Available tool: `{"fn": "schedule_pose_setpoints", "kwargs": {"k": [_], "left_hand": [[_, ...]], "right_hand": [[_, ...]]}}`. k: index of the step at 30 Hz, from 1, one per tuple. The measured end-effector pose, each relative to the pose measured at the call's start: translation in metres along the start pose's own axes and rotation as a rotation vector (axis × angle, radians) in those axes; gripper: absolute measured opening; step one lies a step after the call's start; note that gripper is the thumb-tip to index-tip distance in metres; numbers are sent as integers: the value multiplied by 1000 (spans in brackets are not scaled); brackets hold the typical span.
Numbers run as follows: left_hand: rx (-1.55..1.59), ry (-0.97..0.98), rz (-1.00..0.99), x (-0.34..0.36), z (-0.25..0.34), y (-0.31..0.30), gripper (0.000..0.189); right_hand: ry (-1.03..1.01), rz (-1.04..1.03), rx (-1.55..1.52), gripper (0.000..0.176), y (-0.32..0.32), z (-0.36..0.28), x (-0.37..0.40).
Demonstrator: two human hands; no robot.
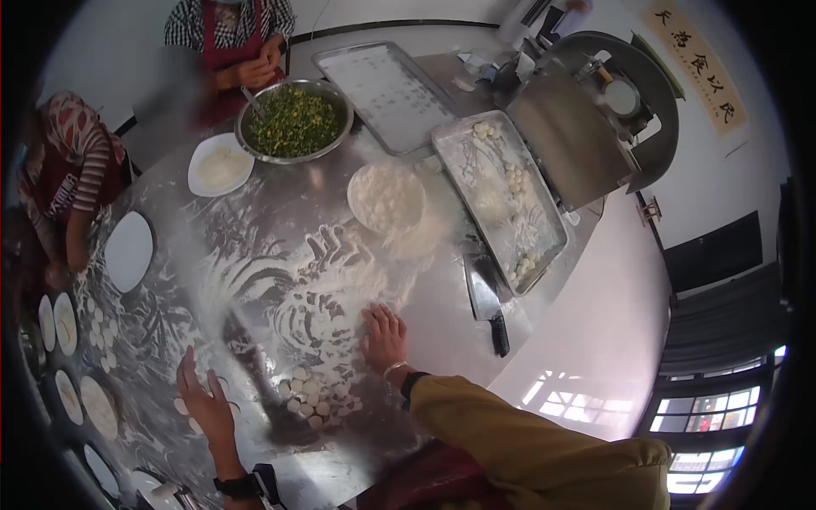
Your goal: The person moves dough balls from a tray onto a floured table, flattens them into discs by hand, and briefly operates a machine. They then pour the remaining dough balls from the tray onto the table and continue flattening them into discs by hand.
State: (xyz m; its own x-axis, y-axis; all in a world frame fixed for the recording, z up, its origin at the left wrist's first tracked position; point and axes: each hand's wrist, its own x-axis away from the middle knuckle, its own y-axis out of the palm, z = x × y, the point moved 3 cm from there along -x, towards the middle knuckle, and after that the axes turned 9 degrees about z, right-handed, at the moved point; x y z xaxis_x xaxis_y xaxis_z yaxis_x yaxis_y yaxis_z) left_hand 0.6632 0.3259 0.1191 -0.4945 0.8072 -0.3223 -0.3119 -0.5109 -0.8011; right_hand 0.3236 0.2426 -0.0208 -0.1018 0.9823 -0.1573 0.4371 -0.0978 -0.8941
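My left hand [208,404] is open, its fingers apart, over a few small round dough pieces [181,406] at the near left of the metal table [459,340]. My right hand [385,340] is open too, fingers stretched forward at the edge of the floured patch [308,323]. A cluster of small dough pieces [310,393], dusted with flour, lies between my hands. Neither hand holds anything that shows. Beyond my right hand sits a bowl of flour [387,200].
A cleaver [484,293] with a black handle lies to the right, beside a floured tray [552,242] holding dough pieces. Behind are a bowl of chopped green filling [340,140], a white dish [200,183] and another tray [387,85]. Two people [234,42] stand across the table.
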Motion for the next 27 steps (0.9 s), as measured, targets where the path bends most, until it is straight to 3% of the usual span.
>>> {"fn": "schedule_pose_setpoints", "kwargs": {"k": [1,3,6,8,13,17,18,21,24,26,27], "left_hand": [[124,-108,-100,-15,29,-2,47],[284,-74,-176,-37,74,16,44],[387,-34,-348,-55,158,65,43],[404,1,-466,-64,218,108,46],[259,57,-519,-76,302,249,55],[86,254,-358,-80,334,341,54],[66,314,-289,-77,338,356,54],[-18,245,-299,-78,349,376,47],[154,135,-337,-97,352,397,39],[590,-206,-599,-116,424,401,33],[668,-124,-626,-125,470,401,31]], "right_hand": [[10,-69,-37,63,-2,2,-5],[25,-220,-111,59,-11,15,-11],[-76,-75,-544,53,-51,59,-30],[-9,-42,-590,50,-100,97,-50],[202,12,-577,42,-176,237,-100],[362,147,-447,38,-226,366,-128],[441,205,-409,33,-237,393,-129],[600,371,-124,27,-238,487,-107],[1181,335,-324,22,-235,529,-92],[1370,329,-541,23,-236,536,-88],[1457,321,-651,24,-234,537,-90]]}}
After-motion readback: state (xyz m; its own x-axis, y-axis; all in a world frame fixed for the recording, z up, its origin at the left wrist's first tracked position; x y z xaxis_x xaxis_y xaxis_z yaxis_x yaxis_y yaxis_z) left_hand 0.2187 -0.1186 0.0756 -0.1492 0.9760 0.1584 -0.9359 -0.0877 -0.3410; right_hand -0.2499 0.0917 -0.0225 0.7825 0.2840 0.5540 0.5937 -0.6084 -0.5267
